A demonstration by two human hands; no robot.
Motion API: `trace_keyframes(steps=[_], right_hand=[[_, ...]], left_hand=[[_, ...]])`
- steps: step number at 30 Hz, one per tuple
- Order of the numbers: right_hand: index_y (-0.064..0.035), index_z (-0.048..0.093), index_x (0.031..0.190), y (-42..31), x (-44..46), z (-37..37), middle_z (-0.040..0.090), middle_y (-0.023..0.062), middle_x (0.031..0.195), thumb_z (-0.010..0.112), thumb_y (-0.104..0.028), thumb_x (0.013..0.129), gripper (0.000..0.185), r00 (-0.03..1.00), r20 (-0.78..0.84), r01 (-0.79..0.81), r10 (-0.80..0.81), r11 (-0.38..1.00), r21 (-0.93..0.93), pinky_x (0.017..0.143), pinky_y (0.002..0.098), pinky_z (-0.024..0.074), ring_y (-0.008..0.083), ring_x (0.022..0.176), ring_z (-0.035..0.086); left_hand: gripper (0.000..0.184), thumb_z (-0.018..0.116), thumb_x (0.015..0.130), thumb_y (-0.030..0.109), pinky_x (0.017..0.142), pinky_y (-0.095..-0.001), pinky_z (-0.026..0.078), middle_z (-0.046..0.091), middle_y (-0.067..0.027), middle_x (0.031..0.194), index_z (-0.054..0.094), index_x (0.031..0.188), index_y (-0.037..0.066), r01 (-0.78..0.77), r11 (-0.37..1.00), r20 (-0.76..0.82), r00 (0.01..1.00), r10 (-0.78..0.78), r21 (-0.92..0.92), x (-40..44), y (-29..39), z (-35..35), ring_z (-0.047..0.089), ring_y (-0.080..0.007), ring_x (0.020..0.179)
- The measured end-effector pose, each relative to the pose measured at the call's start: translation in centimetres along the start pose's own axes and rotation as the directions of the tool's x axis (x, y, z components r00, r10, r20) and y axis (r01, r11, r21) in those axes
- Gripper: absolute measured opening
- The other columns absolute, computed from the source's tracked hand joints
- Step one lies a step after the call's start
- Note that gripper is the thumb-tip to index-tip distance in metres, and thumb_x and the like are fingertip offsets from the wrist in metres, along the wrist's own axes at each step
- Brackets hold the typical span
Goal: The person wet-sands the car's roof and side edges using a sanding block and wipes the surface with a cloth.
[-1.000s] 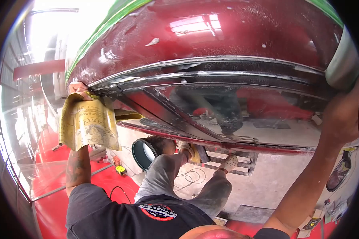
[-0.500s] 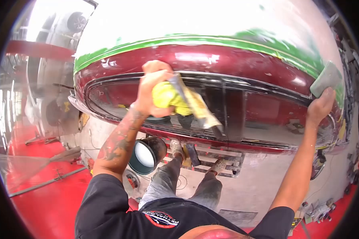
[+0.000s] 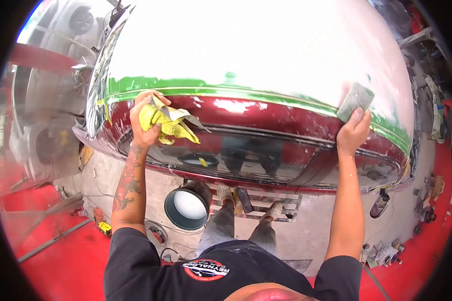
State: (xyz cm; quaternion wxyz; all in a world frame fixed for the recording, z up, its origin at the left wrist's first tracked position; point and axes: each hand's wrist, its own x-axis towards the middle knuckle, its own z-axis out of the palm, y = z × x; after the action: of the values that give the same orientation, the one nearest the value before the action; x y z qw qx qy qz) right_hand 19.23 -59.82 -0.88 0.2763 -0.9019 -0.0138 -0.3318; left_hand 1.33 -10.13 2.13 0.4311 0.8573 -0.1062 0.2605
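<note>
Bunched in my left hand point(image 3: 144, 119) is a yellow cloth point(image 3: 168, 125) together with a sheet of sandpaper point(image 3: 160, 106). That hand is over the dark red roof edge of a car point(image 3: 286, 116), at the left. On the right, my right hand point(image 3: 354, 129) grips a grey-green block point(image 3: 355, 102), which lies against the roof where a green band point(image 3: 211, 90) borders the white area. Below the red edge are the dark side windows point(image 3: 261, 158), with reflections in them.
A dark bucket point(image 3: 205, 190) of whitish liquid stands on the floor beside my legs. My feet are on a slatted pallet point(image 3: 289, 205). Cables and a yellow tool point(image 3: 104, 227) lie at lower left, with bottles and tools point(image 3: 386, 253) at lower right.
The view has shifted, showing more of the roof. My left hand has moved left along the roof edge with the cloth and sandpaper. The block in my right hand now lies further onto the roof.
</note>
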Motion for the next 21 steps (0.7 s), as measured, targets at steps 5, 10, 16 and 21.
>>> trace_keyframes(steps=[5,10,16,21], right_hand=[[0.0108,0.054,0.126,0.8,-0.4,-0.1,0.061,0.0331,0.121,0.045,-0.036,0.107,0.051,0.994,0.052,-0.094,0.099,0.992,-0.088,0.098,0.0512,0.0412,0.0489,0.113,0.056],[0.0122,0.05,0.132,0.6,-0.4,-0.8,0.057,0.0333,0.128,0.043,-0.034,0.109,0.052,0.981,0.118,-0.143,0.152,0.986,-0.08,0.103,0.0489,0.0396,0.0466,0.116,0.054],[0.0162,0.039,0.142,2.6,-1.1,-1.4,0.047,0.0332,0.144,0.039,-0.035,0.11,0.06,0.972,0.126,-0.18,0.2,0.971,-0.154,0.114,0.0444,0.0331,0.0413,0.134,0.046],[0.0171,0.032,0.146,2.4,-0.9,-2.0,0.038,0.0329,0.152,0.037,-0.036,0.11,0.064,0.945,0.171,-0.255,0.278,0.956,-0.144,0.117,0.0434,0.0304,0.0395,0.14,0.04]], left_hand=[[0.066,0.064,0.086,0.06,0.102,-0.0458,0.04,0.073,-0.0146,0.106,0.067,0.109,-0.002,0.153,0.988,-0.173,0.973,-0.154,-0.015,0.0,-2.6,0.3,0.057,-0.0317,0.109],[0.074,0.064,0.076,0.069,0.083,-0.0392,0.046,0.068,-0.0097,0.096,0.07,0.1,0.0,0.152,0.975,-0.152,0.98,-0.128,0.163,0.3,-2.5,0.3,0.058,-0.0268,0.094],[0.026,0.07,0.083,0.028,0.08,-0.0382,0.048,0.073,-0.0082,0.091,0.055,0.078,0.007,0.232,0.948,-0.112,0.971,-0.212,0.217,1.2,-1.8,0.5,0.059,-0.0262,0.085],[0.017,0.07,0.081,0.017,0.077,-0.0366,0.047,0.073,-0.0081,0.086,0.055,0.077,0.01,0.167,0.966,-0.1,0.984,-0.15,0.198,1.1,-2.4,0.4,0.06,-0.0245,0.082]])
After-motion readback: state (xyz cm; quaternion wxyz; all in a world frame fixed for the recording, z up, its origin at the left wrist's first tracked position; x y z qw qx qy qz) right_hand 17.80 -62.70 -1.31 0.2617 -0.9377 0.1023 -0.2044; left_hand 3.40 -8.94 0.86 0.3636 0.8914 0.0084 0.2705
